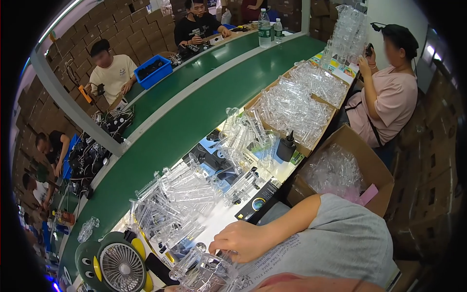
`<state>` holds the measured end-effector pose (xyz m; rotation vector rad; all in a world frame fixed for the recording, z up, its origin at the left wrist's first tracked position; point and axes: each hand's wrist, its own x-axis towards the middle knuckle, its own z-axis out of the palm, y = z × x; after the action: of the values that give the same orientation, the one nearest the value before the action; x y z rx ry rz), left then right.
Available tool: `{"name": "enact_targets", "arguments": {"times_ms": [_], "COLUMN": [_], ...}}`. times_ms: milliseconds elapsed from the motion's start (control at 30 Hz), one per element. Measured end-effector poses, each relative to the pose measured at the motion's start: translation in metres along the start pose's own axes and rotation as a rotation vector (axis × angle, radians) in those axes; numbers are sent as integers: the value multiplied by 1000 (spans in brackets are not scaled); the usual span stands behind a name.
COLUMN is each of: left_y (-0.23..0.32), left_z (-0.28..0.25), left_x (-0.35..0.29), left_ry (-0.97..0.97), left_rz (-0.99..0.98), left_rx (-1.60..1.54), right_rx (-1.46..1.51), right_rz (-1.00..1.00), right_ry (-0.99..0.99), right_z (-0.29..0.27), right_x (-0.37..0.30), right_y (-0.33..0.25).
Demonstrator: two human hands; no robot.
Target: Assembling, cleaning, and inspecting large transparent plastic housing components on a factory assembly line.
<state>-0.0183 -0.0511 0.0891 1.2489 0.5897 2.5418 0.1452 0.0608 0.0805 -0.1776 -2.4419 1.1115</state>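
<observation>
My right hand [238, 241] is low in the view, its fingers curled down beside a cluster of clear plastic parts [206, 272] close to my body. What is between the fingertips is hidden. Only a sliver of skin that may be my left hand [171, 288] shows at the lower edge, under that cluster; its fingers cannot be made out. Just beyond the hands, a loose pile of clear tube-shaped plastic parts [180, 194] covers printed cardboard on the bench. More of these parts [243, 138] lie farther along, next to a small black bottle with a pointed tip [286, 147].
A duck-shaped fan [121, 266] and a dark flat device [160, 267] stand at lower left. Beyond runs a green conveyor belt [194, 109]. Cartons of clear parts [296, 107] and bags [335, 170] are right. A co-worker [386, 87] sits there; others work across the belt.
</observation>
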Motion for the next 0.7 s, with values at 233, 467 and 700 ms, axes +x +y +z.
{"name": "enact_targets", "arguments": {"times_ms": [233, 467, 700], "left_y": [3, -3, -11], "left_z": [1, -5, -42], "left_x": [-5, -5, 13], "left_ry": [47, 104, -162], "left_rz": [13, 30, 152], "left_rx": [19, 39, -107], "right_rx": [-201, -596, -612], "right_rz": [-101, -236, -139], "right_ry": [42, 183, 38], "right_z": [-15, -58, -94], "right_x": [8, 21, 29], "right_y": [-8, -9, -27]}}
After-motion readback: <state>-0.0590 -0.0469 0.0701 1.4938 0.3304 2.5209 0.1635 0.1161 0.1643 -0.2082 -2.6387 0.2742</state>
